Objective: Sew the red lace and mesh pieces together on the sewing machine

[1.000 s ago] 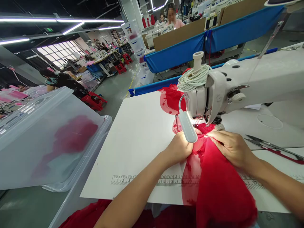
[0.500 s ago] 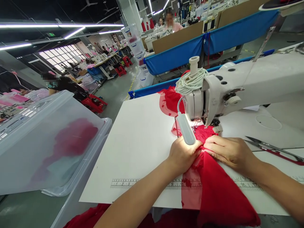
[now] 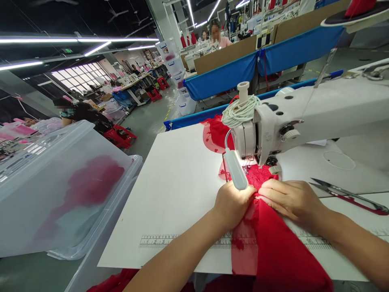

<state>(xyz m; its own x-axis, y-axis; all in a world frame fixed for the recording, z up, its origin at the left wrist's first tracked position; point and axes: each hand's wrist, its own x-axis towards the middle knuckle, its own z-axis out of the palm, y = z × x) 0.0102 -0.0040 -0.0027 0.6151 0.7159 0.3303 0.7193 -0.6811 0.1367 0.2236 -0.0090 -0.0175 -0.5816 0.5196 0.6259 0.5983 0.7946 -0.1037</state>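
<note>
Red fabric (image 3: 282, 247), part solid and part sheer with lace, runs from under the sewing machine's needle area down over the table's front edge. My left hand (image 3: 232, 205) pinches the fabric just below the machine's small lamp (image 3: 236, 170). Close beside it, my right hand (image 3: 291, 200) grips the same fabric, its fingertips nearly meeting the left ones. The white sewing machine (image 3: 304, 117) stands behind both hands, with a coil of pale cord on its head. More red fabric (image 3: 217, 132) lies behind the needle.
Black and red thread snips (image 3: 349, 196) lie on the white table (image 3: 152, 194) right of my right hand. A printed ruler (image 3: 154, 241) runs along the front. At the left stands a clear plastic bin (image 3: 45, 194). People sit at machines further back, beyond blue cloth (image 3: 221, 81).
The camera view has shifted slightly, so the machine and snips appear a little lower and further left. Both hands still hold the fabric in nearly the same place.
</note>
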